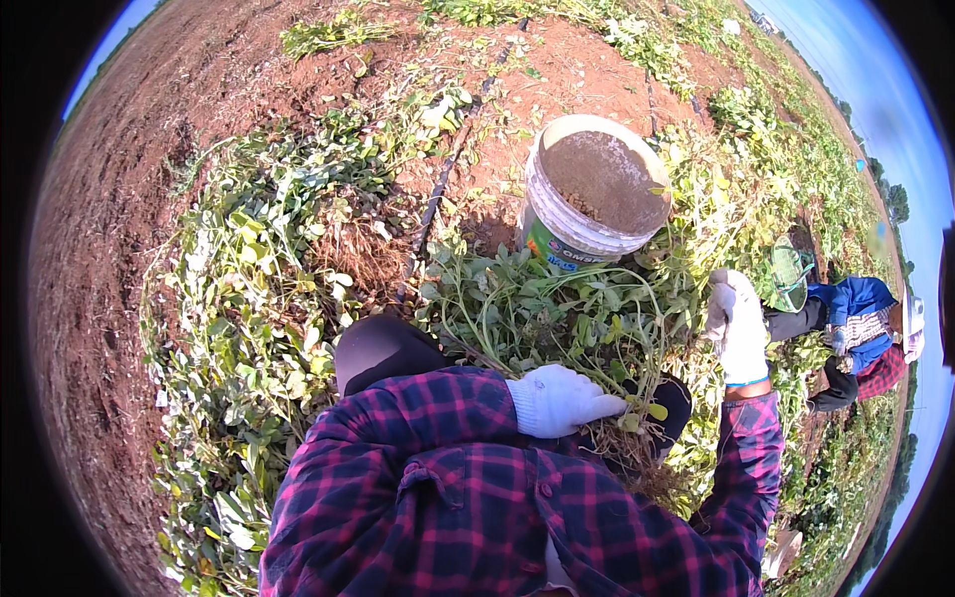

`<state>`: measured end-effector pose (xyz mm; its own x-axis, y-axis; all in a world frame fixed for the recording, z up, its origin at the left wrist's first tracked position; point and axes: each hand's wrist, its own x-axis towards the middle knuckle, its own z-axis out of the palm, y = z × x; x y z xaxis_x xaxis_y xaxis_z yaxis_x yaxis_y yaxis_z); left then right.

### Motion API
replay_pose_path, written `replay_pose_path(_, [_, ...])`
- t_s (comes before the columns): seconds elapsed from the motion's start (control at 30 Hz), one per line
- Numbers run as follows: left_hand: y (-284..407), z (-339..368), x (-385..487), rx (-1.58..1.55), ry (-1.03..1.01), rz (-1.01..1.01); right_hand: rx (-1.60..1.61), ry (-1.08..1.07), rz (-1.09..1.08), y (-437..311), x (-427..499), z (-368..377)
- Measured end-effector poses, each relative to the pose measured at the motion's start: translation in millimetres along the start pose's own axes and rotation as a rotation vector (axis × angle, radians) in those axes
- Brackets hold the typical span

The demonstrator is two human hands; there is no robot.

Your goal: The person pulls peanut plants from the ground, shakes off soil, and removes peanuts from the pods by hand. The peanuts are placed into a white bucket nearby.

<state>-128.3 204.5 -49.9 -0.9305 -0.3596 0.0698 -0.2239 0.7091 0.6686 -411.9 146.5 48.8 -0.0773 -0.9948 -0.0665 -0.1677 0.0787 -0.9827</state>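
Observation:
My left hand (556, 401), in a white knit glove, is closed around the stems of an uprooted peanut plant (515, 298). The plant's leafy tops spread ahead of my knees, while its tangled roots (634, 451) hang beside my fingers, close to my shirt. Out to the right is my gloved right hand (737, 324), raised apart from the plant with curled fingers; whether anything lies in them is hidden. A white plastic bucket (533, 186) stands just beyond the leaves, slightly tilted, with a small heap of what look like peanuts (580, 204) inside.
Pulled peanut plants (254, 298) lie heaped on my left. A black drip line (436, 198) crosses the reddish soil (582, 67). To the right, a person in a blue jacket (858, 321) bends near a green basket (788, 276), with someone in red plaid beside them.

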Motion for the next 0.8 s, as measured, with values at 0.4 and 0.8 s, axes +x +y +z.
replay_pose_path(0.4, [-14.6, -14.8, -11.2, -0.01, 0.106, -0.026, 0.786, 0.236, 0.141, 43.5, 57.0, -92.4])
replay_pose_path(0.8, [-15.6, -146.5, -101.1, -0.081, 1.41, -0.71, -0.676, 0.227, -0.413, 46.4, 169.3, 57.2])
